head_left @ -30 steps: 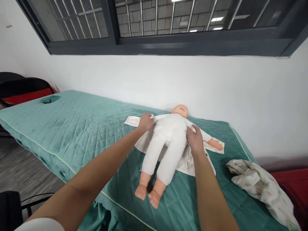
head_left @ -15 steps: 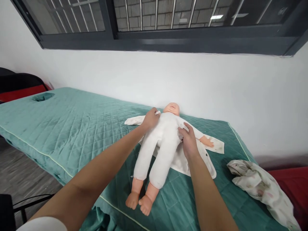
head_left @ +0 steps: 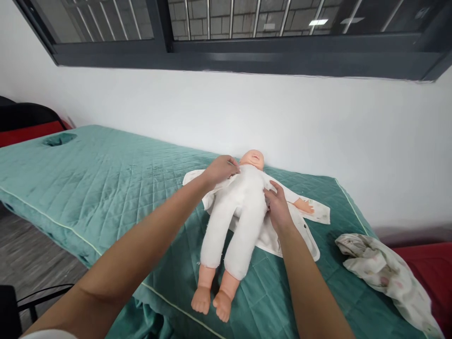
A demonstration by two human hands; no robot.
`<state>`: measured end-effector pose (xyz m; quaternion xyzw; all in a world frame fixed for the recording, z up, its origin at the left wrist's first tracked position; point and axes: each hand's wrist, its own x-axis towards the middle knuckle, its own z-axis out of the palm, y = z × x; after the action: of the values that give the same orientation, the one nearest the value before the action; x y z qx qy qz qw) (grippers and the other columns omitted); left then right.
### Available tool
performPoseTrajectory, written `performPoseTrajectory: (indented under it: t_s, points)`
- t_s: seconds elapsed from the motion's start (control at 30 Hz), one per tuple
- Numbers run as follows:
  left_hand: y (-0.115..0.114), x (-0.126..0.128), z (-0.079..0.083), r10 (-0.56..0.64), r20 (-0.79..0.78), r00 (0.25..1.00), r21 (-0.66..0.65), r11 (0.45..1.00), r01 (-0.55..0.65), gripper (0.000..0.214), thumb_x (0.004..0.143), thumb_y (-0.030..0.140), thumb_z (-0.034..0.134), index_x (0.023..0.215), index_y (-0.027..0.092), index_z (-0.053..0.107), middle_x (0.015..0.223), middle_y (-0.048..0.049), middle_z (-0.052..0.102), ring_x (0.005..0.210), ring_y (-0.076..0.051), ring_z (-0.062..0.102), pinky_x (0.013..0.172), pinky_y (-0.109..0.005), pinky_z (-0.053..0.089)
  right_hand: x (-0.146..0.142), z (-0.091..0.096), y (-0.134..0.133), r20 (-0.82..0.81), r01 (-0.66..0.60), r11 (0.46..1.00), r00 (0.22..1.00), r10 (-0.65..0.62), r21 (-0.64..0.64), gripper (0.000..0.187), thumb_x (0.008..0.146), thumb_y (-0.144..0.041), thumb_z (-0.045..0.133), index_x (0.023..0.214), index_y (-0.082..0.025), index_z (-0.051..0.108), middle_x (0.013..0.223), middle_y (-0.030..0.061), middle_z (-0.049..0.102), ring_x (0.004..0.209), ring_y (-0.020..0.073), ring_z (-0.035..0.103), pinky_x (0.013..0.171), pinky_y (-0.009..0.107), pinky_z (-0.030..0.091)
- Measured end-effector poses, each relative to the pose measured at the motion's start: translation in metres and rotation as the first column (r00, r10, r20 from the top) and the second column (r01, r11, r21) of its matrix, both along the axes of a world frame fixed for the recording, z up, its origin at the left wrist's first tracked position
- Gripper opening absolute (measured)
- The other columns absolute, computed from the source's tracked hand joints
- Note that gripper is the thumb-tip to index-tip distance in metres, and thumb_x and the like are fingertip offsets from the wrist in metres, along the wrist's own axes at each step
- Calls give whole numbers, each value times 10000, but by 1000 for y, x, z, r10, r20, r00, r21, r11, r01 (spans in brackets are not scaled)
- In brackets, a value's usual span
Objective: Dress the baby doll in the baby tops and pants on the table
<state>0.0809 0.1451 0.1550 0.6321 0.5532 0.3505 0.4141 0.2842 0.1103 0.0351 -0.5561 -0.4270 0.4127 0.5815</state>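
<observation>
Baby doll (head_left: 242,202) mid-frame on spread white baby shirt (head_left: 271,239); head (head_left: 253,159) shifted left, positioning looks unsettled. Left hand (head_left: 223,168) bent at its shoulder, right hand (head_left: 278,206) against its side; grips unclear.

Plain white across the doll's body (head_left: 243,197) here, peachy pink on its head (head_left: 252,159) and feet (head_left: 222,306); an off-white shirt (head_left: 271,238); teal bed cover (head_left: 123,174) in quilted diamonds, pale yellow-green piping (head_left: 70,229); cloth (head_left: 383,270) in white, faint pink and green blotches; chair (head_left: 30,114) black and red, window frame (head_left: 247,59) dark grey
</observation>
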Motion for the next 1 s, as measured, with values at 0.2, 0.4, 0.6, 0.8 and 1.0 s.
performPoseTrajectory:
  t_s: [0.2,0.4,0.6,0.8,1.0]
  points:
    - [-57,11,-13,-97,-143,985,410,900,148,171,883,124,516,969,211,637,1084,-36,717,1012,-199,664,942,-353,510,1,0,3,-57,-16,999,998,13,-44,733,708,-458,677,1383,-298,441,1062,27,658,914,205,659,736,315,549]
    - [-72,-34,-76,201,-9,980,560,813,-162,262,920,253,546,1176,208,570,1316,-109,615,1293,-242,537,1144,-422,395,2,-1,3,-41,-2,999,999,0,-39,706,710,-469,681,1362,-293,474,1047,26,662,946,210,654,766,322,548]
    - [-79,-58,-107,59,23,998,235,970,-62,520,891,410,621,1358,230,483,1401,-114,543,1315,-259,518,1104,-414,433,1,0,3,-45,29,998,998,-31,-49,698,712,-480,705,1350,-294,490,1062,31,658,934,217,648,748,332,543]
    - [-109,-45,-91,52,-312,949,366,928,70,585,886,475,629,1407,259,475,1299,-115,546,1136,-275,605,977,-420,506,3,-2,3,31,18,999,999,-17,-26,682,745,-491,667,1367,-293,471,1073,35,658,943,213,654,772,335,551]
    - [-114,-45,-93,270,-614,742,525,842,128,261,986,338,456,1150,248,639,1074,-101,642,995,-280,624,852,-395,488,3,-5,5,51,12,1000,999,-11,-14,673,758,-500,651,1367,-283,465,1080,40,656,900,206,655,770,340,554]
